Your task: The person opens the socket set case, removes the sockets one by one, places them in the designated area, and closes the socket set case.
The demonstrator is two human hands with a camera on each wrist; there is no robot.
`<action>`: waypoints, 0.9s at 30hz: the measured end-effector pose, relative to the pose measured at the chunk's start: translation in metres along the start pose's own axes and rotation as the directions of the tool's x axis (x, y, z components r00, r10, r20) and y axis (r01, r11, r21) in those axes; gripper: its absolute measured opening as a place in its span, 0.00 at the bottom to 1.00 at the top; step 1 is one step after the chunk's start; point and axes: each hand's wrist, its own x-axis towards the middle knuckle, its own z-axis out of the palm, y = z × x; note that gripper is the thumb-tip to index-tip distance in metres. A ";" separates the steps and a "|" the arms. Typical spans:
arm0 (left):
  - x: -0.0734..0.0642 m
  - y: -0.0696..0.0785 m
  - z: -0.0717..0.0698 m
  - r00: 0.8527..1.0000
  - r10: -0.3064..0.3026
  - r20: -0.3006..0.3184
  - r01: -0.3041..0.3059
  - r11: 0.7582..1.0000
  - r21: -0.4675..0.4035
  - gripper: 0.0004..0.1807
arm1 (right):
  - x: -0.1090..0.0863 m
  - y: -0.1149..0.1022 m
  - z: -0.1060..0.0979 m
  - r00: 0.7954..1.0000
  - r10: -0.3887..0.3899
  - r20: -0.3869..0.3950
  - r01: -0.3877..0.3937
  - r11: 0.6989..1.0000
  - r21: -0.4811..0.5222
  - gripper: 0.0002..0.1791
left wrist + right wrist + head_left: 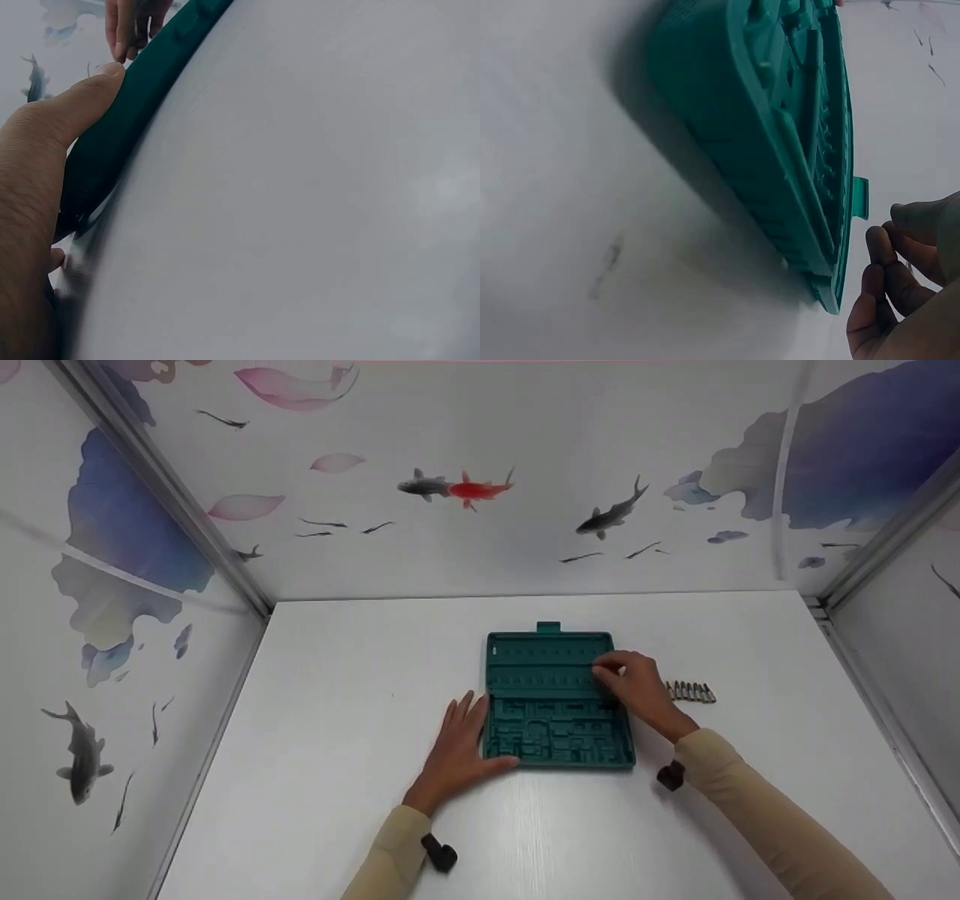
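A green plastic tool case lies opened flat on the white table, its moulded compartments nearer me and its slotted lid farther away. My left hand steadies the near left corner, fingers stretched along the side and thumb laid over the front rim. Over the lid's right edge, my right hand pinches with thumb and forefinger. A thin sliver of a small bit shows among those fingers; the fingers hide most of it. Just right of that hand stands a row of several small metal bits, partly covered by it.
The lid's latch tab sticks out at the far side. A pale mark shows at the lid's upper left. White panels printed with fish and petals enclose the table at the back and sides.
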 end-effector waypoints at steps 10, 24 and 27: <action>0.002 0.001 -0.001 1.000 0.000 0.030 -0.001 1.000 0.010 0.67 | 0.015 -0.014 0.021 0.999 -0.041 0.024 0.040 0.998 0.050 0.11; 0.001 -0.002 -0.001 0.999 -0.007 0.032 0.007 1.000 -0.011 0.67 | 0.032 -0.031 0.052 0.996 -0.087 0.034 0.084 0.993 0.084 0.12; 0.001 0.000 -0.002 1.000 -0.004 0.027 0.005 1.000 -0.016 0.67 | 0.036 -0.034 0.058 0.995 -0.094 0.044 0.089 0.992 0.090 0.12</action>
